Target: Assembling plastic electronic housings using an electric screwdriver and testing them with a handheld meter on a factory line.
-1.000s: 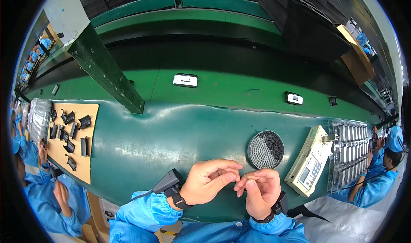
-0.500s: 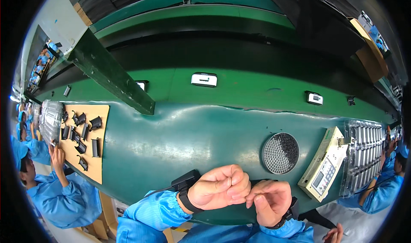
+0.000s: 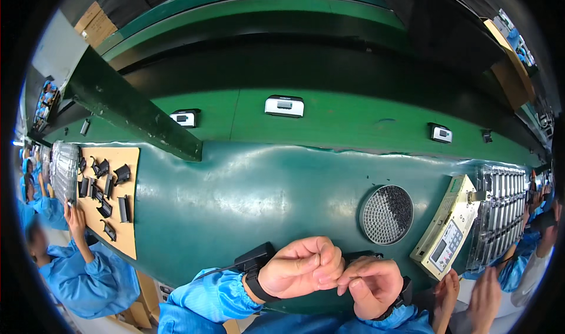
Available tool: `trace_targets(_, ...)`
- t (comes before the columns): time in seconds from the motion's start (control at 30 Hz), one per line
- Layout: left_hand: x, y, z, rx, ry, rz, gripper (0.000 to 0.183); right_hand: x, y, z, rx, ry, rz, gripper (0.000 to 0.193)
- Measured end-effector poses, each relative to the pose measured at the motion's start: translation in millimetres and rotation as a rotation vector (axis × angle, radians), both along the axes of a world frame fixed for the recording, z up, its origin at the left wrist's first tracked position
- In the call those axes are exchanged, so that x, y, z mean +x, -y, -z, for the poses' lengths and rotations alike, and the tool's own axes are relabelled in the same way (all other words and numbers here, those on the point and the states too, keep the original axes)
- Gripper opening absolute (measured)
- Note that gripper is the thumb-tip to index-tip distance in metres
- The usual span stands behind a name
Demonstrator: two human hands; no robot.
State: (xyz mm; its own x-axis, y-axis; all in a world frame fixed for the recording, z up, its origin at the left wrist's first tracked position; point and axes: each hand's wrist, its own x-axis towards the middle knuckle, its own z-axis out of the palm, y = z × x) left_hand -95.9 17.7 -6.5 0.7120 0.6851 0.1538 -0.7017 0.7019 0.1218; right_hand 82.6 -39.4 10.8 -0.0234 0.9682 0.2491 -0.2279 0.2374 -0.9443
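My left hand (image 3: 303, 269) is raised over the front edge of the green worktable (image 3: 259, 199), its thumb and fingertips pinched together. Beside it, my right hand (image 3: 372, 287) also has thumb and fingers closed, its fingertips almost touching the left hand's. Whatever they hold, if anything, is too small to make out. A black object (image 3: 355, 256) behind the hands is mostly hidden. Just beyond my right hand lies a round grey dish (image 3: 372, 221) with small holes in rows and small black parts (image 3: 400, 209) gathered along its right side.
A cream control box (image 3: 448, 234) with display and keys stands at right, beside clear plastic trays (image 3: 500, 210). At left, black plastic parts (image 3: 108, 185) lie on cardboard (image 3: 126, 240). White-and-black devices (image 3: 285, 106) sit on the green belt. Another person's hands (image 3: 471, 299) are near the box.
Another person's hands have come up beside the control box at lower right. The view has shifted slightly, and the far-left device shows more fully beside the post. My hands stay pinched, almost unmoved.
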Motion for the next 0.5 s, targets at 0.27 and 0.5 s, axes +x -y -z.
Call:
trace_targets(0.27,11.3,-31.5,11.3,0.11,-0.536,-0.131,0.032,17.0,-31.9,0.8,-0.071,-0.032,0.151,0.022)
trace_targets(0.5,31.1,-23.9,-22.9,0.609,-1.084,-0.472,0.038,43.6,-24.6,-10.9,-0.026,0.027,0.048,0.02)
